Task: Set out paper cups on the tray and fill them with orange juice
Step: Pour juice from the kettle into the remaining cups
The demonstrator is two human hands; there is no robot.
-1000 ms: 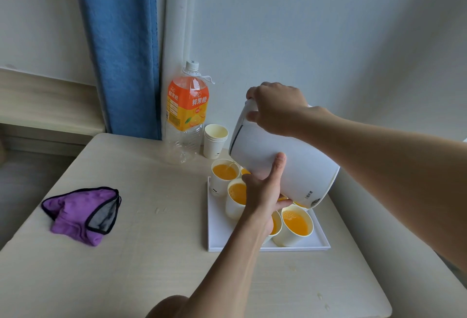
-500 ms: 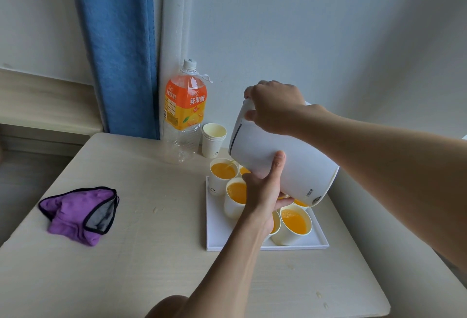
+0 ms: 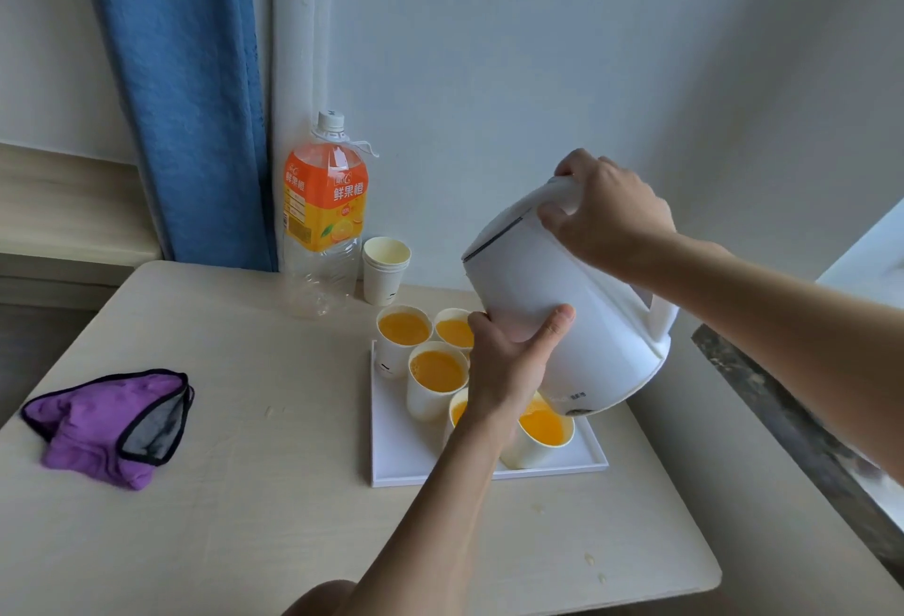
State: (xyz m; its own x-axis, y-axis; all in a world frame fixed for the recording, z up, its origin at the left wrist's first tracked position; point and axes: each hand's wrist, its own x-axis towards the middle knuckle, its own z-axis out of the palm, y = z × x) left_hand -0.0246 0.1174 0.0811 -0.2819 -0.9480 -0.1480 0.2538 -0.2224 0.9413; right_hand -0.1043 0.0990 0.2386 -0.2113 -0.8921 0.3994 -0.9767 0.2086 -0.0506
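A white kettle (image 3: pixel 562 317) hangs tilted above a white tray (image 3: pixel 391 459) on the table. My right hand (image 3: pixel 606 214) grips its handle at the top. My left hand (image 3: pixel 508 366) cups the kettle's underside, thumb and fingers spread along the body. Several paper cups of orange juice stand on the tray: one at the back left (image 3: pixel 403 329), one beside it (image 3: pixel 452 329), one in the middle (image 3: pixel 435 371), one at the front right (image 3: pixel 543 429). My left wrist partly hides another cup.
An almost empty orange juice bottle (image 3: pixel 325 209) stands at the back by a blue curtain (image 3: pixel 186 92). A stack of empty paper cups (image 3: pixel 386 268) sits next to it. A purple cloth (image 3: pixel 107 424) lies at the left. The wall runs close on the right.
The kettle has tipped back toward upright, its top swinging right, and my right hand moved right with the handle. My left hand stays under the body.
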